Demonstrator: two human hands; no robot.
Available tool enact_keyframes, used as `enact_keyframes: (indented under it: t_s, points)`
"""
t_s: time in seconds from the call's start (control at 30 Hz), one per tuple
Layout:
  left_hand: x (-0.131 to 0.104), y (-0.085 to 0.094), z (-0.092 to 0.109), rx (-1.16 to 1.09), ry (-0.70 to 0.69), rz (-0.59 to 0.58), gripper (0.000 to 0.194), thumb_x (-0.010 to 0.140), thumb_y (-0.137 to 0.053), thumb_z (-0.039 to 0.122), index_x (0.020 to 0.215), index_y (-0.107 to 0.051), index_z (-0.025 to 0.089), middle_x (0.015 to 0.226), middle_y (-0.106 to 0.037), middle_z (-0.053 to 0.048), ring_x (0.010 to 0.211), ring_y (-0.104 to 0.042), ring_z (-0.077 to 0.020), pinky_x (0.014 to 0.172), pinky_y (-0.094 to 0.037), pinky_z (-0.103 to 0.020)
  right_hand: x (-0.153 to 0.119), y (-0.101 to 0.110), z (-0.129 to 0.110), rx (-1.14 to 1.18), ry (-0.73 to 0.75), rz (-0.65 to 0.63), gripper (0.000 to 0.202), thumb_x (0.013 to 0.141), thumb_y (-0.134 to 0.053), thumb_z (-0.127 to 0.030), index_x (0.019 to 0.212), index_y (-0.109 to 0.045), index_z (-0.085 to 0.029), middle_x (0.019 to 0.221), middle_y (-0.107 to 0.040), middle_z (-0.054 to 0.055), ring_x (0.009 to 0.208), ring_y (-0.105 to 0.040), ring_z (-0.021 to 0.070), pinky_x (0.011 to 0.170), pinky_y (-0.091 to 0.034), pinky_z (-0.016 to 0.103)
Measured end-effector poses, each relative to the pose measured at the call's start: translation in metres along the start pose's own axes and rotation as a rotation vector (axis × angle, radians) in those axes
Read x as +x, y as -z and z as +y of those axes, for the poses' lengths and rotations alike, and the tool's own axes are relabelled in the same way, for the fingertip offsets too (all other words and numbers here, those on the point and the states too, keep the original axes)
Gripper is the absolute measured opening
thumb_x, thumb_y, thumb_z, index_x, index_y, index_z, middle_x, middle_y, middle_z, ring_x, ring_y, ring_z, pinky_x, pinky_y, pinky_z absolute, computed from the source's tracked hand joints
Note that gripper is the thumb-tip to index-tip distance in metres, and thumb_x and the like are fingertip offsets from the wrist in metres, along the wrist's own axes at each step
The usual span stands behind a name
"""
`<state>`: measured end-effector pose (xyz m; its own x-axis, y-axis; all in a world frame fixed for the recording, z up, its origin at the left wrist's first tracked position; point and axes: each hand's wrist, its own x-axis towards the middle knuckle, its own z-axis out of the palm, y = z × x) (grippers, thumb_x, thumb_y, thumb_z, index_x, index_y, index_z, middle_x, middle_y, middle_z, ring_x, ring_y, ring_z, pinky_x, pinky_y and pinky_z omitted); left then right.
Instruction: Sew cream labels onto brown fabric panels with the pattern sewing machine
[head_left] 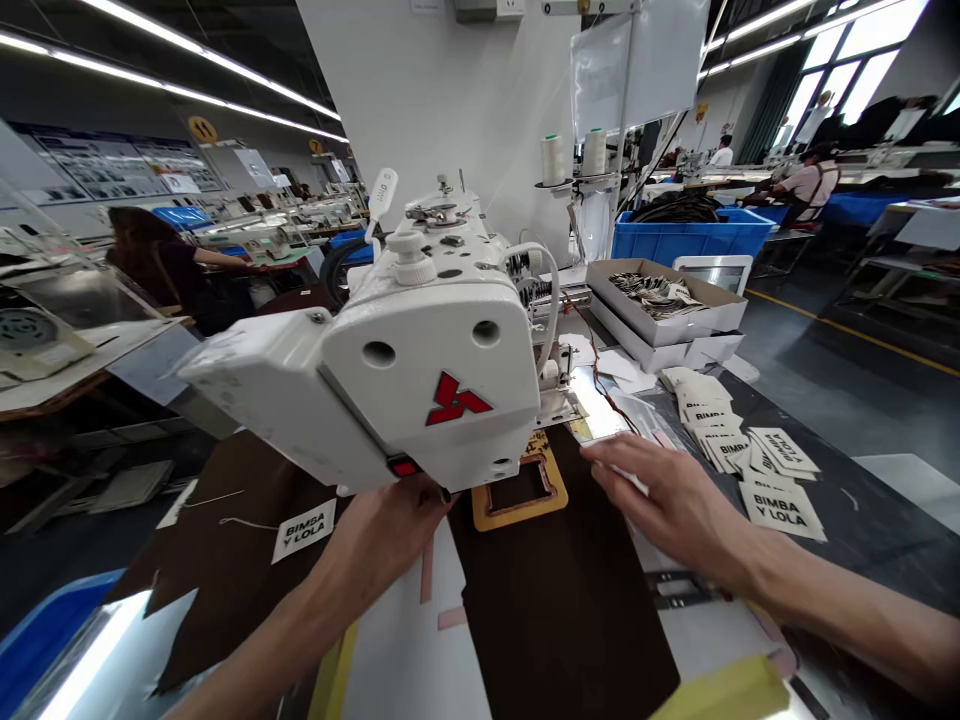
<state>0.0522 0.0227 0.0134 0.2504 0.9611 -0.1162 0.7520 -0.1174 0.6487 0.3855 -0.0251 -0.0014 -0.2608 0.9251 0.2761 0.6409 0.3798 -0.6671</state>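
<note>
A white sewing machine [439, 370] with a red three-diamond mark fills the middle. Under its head lies a dark brown sheet of material [562, 600], with a yellow frame-shaped template [555, 492] on it. My left hand [401, 525] is just below the machine head at the template's left. Its fingers are bent and pressed together, partly hidden by the machine; what they hold cannot be made out. My right hand [664, 490] rests at the sheet's right edge, fingers stretched out, palm down. A "BIMBA Y LOLA" label [304, 530] lies left of my left forearm.
More printed labels [780, 507] are piled on the right of the table. Behind them stand a cardboard box [664, 290] of small pieces and a blue crate [690, 235]. Thread cones [553, 160] stand at the back. A person [172, 265] sits at the left.
</note>
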Motion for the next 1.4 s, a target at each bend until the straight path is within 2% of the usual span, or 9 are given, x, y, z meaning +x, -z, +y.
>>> enact_keyframes:
  t_s: [0.07,0.2,0.27,0.57,0.77,0.93,1.1,1.27,1.4]
  points:
    - [-0.022,-0.008,-0.007,0.131,-0.047,0.113,0.04,0.102,-0.055,0.051,0.073,-0.059,0.024,0.064,-0.059,-0.001,0.06,-0.056,-0.0212,0.057,-0.042,-0.032,-0.021,0.0,-0.006,-0.163,0.214,-0.092,0.038,0.11,-0.051,-0.03,0.144,-0.065,-0.023,0.142,-0.07,0.008,0.13,-0.066,0.0254,0.11,-0.057,0.044]
    - [-0.053,-0.021,-0.025,0.463,-0.463,0.289,0.028,0.108,-0.051,0.043,0.12,-0.07,0.027,0.129,-0.073,-0.005,0.12,-0.067,-0.0287,0.101,-0.053,-0.041,-0.043,-0.006,-0.007,-0.412,0.446,-0.349,0.052,0.109,-0.054,-0.047,0.157,-0.052,-0.025,0.161,-0.053,0.003,0.151,-0.046,0.0302,0.126,-0.041,0.054]
    - [-0.053,-0.021,-0.031,0.565,-0.476,0.293,0.035,0.109,-0.048,0.039,0.137,-0.063,0.024,0.144,-0.066,-0.008,0.135,-0.061,-0.0309,0.11,-0.05,-0.045,-0.045,-0.011,-0.002,-0.49,0.466,-0.391,0.06,0.108,-0.052,-0.056,0.159,-0.049,-0.024,0.163,-0.049,0.004,0.149,-0.048,0.0327,0.122,-0.045,0.057]
    - [-0.021,0.004,-0.026,0.576,-0.336,0.232,0.029,0.11,-0.041,0.03,0.104,-0.07,0.027,0.083,-0.074,0.002,0.072,-0.071,-0.0216,0.078,-0.055,-0.039,-0.035,-0.033,-0.006,-0.527,0.352,-0.27,0.061,0.099,-0.068,-0.056,0.15,-0.061,-0.022,0.155,-0.057,0.012,0.143,-0.054,0.0437,0.113,-0.047,0.071]
    - [-0.049,-0.007,-0.019,0.559,-0.547,0.377,0.027,0.108,-0.051,0.029,0.129,-0.065,0.02,0.129,-0.07,-0.011,0.123,-0.063,-0.0303,0.108,-0.045,-0.049,-0.025,-0.048,-0.022,-0.468,0.178,-0.188,0.043,0.1,-0.069,-0.039,0.139,-0.068,-0.019,0.153,-0.06,0.013,0.147,-0.049,0.0418,0.12,-0.039,0.071]
    - [-0.076,-0.028,-0.016,0.628,-0.837,0.221,0.033,0.108,-0.056,0.031,0.139,-0.062,0.019,0.141,-0.069,-0.006,0.138,-0.057,-0.0215,0.129,-0.026,-0.039,-0.052,-0.03,-0.009,-0.487,0.304,-0.161,0.053,0.102,-0.066,-0.046,0.147,-0.064,-0.018,0.156,-0.056,0.013,0.145,-0.053,0.037,0.124,-0.039,0.063]
    - [-0.061,-0.035,-0.028,0.781,-0.768,0.173,0.066,0.106,-0.053,0.062,0.153,-0.053,0.016,0.156,-0.058,-0.008,0.15,-0.047,-0.0288,0.133,-0.025,-0.045,-0.057,-0.023,0.001,-0.512,0.382,-0.213,0.072,0.101,-0.061,-0.065,0.154,-0.057,-0.016,0.161,-0.049,0.015,0.148,-0.049,0.0388,0.122,-0.041,0.062]
    - [-0.046,-0.026,-0.032,0.802,-0.682,0.271,0.066,0.104,-0.058,0.06,0.147,-0.059,0.011,0.145,-0.066,-0.014,0.143,-0.056,-0.0341,0.125,-0.039,-0.051,-0.044,-0.023,-0.003,-0.471,0.244,-0.262,0.082,0.099,-0.056,-0.072,0.161,-0.046,-0.019,0.17,-0.033,0.012,0.159,-0.028,0.0389,0.127,-0.03,0.066]
    - [-0.055,-0.024,-0.031,0.833,-0.711,0.275,0.063,0.105,-0.056,0.054,0.153,-0.053,0.014,0.156,-0.056,-0.01,0.146,-0.053,-0.0283,0.124,-0.042,-0.045,-0.044,-0.016,-0.002,-0.438,0.181,-0.328,0.077,0.102,-0.052,-0.07,0.161,-0.046,-0.02,0.169,-0.032,0.012,0.158,-0.031,0.0365,0.129,-0.025,0.065]
